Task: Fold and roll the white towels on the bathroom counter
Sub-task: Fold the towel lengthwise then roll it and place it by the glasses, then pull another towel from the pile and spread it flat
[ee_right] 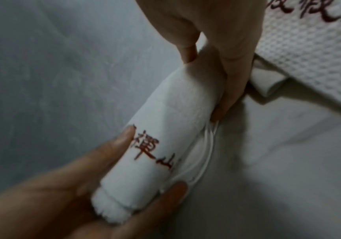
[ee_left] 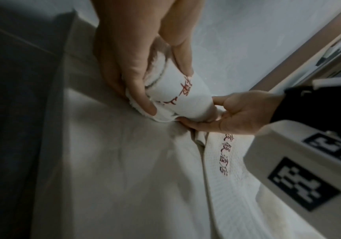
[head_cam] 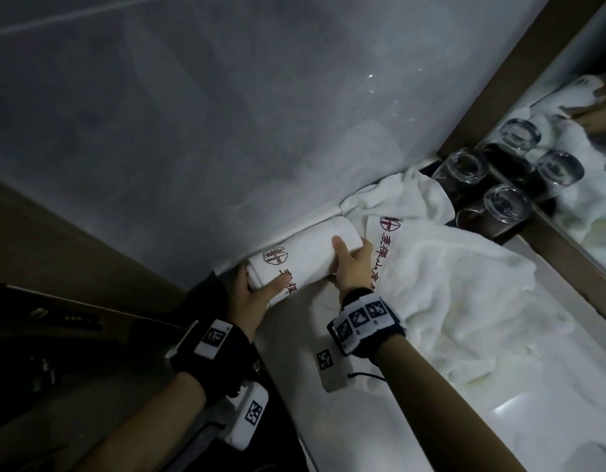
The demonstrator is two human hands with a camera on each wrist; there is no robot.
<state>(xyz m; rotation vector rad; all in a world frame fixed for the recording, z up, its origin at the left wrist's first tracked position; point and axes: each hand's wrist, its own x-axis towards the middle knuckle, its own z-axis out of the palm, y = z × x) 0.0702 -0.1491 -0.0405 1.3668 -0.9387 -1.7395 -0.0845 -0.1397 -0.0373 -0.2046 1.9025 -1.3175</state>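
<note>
Rolled towel (head_cam: 308,253) with red embroidered characters and a round crest lies on the white counter (head_cam: 519,424), its far side against the grey wall (head_cam: 226,114). Left hand (head_cam: 252,298) cups the roll's near-left end, thumb over the top and fingers curled round the fluffy spiral edge, as the right wrist view shows. Right hand (head_cam: 352,264) clasps the other end, thumb laid over the top and fingers tucked beneath along the counter. Just right of the roll sprawls a loose towel (head_cam: 465,284), unfolded and rumpled, bearing the same red lettering. Beyond its far corner stand two upturned glasses (head_cam: 499,206) on a dark tray beside the mirror (head_cam: 587,165).
</note>
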